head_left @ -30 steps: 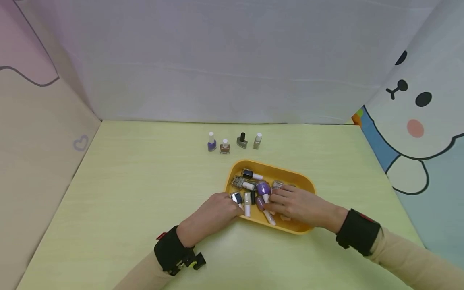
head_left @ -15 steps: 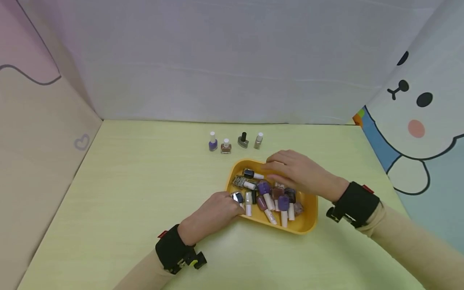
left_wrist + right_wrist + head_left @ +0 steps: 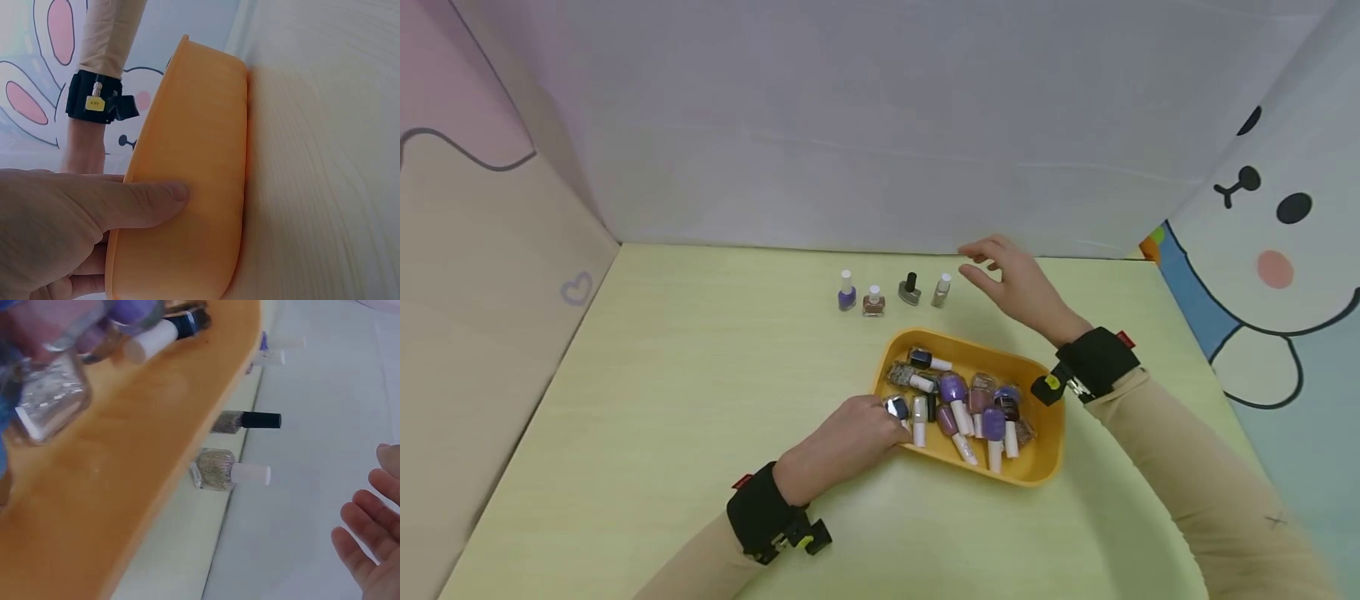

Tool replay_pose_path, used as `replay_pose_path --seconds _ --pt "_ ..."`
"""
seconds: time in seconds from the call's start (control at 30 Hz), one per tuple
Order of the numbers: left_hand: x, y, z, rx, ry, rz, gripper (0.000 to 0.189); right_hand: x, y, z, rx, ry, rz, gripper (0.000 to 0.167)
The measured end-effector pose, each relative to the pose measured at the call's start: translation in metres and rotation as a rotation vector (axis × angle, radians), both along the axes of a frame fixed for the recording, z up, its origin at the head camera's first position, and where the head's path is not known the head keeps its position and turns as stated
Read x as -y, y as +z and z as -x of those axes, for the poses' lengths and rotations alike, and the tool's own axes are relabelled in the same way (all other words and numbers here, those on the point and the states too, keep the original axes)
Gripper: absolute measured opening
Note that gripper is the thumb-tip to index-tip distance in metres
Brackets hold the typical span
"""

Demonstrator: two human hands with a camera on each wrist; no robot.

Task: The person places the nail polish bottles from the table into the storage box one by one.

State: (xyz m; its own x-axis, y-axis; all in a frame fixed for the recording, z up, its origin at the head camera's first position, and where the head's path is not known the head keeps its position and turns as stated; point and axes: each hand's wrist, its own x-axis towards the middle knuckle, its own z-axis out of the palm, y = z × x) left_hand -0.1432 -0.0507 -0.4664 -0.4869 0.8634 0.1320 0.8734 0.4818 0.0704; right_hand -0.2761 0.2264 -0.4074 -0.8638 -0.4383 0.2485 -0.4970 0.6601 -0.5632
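My left hand (image 3: 853, 437) grips the near left rim of a yellow plastic tray (image 3: 1048, 442); in the left wrist view the thumb (image 3: 147, 203) lies on the outer wall, with fingers behind the rim. Several nail polish bottles lie in the tray, among them a purple one (image 3: 994, 425) with a white cap. My right hand (image 3: 1015, 279) hovers past the tray's far side, fingers apart and loosely bent, holding nothing. To its left stands a glittery bottle with a white cap (image 3: 942, 292), also seen in the right wrist view.
Left of the glittery bottle stand a grey bottle with a black cap (image 3: 909, 290), a brownish one (image 3: 874, 303) and a purple one (image 3: 847, 292), both white-capped. A pale cloth wall (image 3: 880, 150) rises behind the table's back edge.
My right hand has left the bottles in the tray and moved up over its far rim, to the right of the standing bottles. My left hand keeps its grip on the tray.
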Motion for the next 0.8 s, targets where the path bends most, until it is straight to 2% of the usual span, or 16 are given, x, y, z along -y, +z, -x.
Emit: replay_pose_path --seconds 0.17,0.2,0.4,0.47,0.53,0.63,0.73,0.8 --pt "0.001 0.002 -0.003 0.0 0.007 0.005 0.012 -0.002 -0.003 0.01 0.135 -0.069 0.116 0.046" --pt "0.001 0.003 -0.003 0.002 0.009 0.005 0.012 -0.005 -0.009 0.014 0.166 -0.072 0.161 0.048" --pt "0.004 0.005 -0.004 0.031 0.017 -0.005 0.012 0.001 -0.013 0.024 0.428 -0.194 0.343 0.056" --pt "0.004 0.005 -0.004 0.053 0.027 -0.008 0.013 0.007 -0.013 0.025 0.499 -0.228 0.363 0.055" --pt "0.005 0.005 -0.003 0.076 0.035 -0.011 0.014 0.007 -0.026 0.031 0.538 -0.227 0.39 0.056" --pt "0.005 0.004 -0.003 0.096 0.042 -0.012 0.015 0.013 -0.037 0.034 0.593 -0.236 0.37 0.06" --pt "0.005 0.003 -0.003 0.081 0.032 -0.014 0.014 0.019 -0.044 0.036 0.648 -0.25 0.336 0.06" --pt "0.005 0.003 -0.003 0.054 0.017 -0.017 0.012 0.025 -0.041 0.033 0.677 -0.259 0.301 0.059"
